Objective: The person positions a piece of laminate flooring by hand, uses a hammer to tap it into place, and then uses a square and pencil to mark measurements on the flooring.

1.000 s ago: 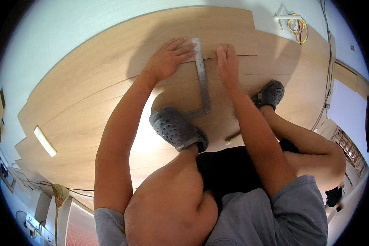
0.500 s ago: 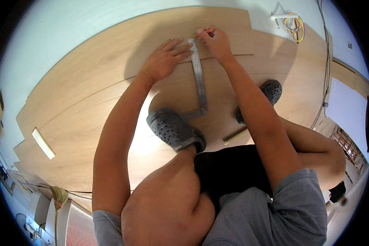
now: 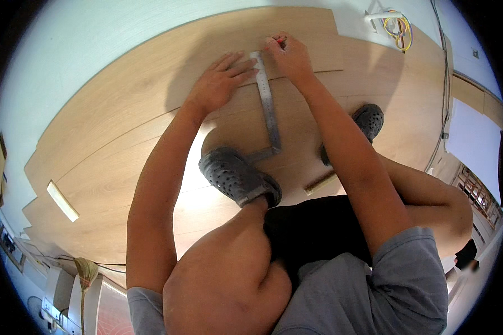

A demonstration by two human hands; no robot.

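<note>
A metal carpenter's square (image 3: 267, 109) lies on wood-look floor planks (image 3: 123, 95), its long arm running away from me. Its short arm turns left at the near end, beside my grey clog (image 3: 232, 173). My left hand (image 3: 215, 84) rests flat and spread on the far plank, fingertips touching the square's far end on its left side. To the right of that end, my right hand (image 3: 289, 58) is closed around a thin red pencil (image 3: 281, 41), held low over the plank. The fingers hide most of the pencil, including its tip.
Coiled yellow and blue wires (image 3: 398, 33) stick out by a white pipe (image 3: 383, 16) at the far right. Dark cables run down the right side. A pale wood strip (image 3: 63, 201) lies at left, another (image 3: 320, 183) between my feet. A broom (image 3: 86, 271) stands lower left.
My right hand has turned slightly, so less of the red pencil shows. The left hand stays flat by the square, and the whole view has shifted a little.
</note>
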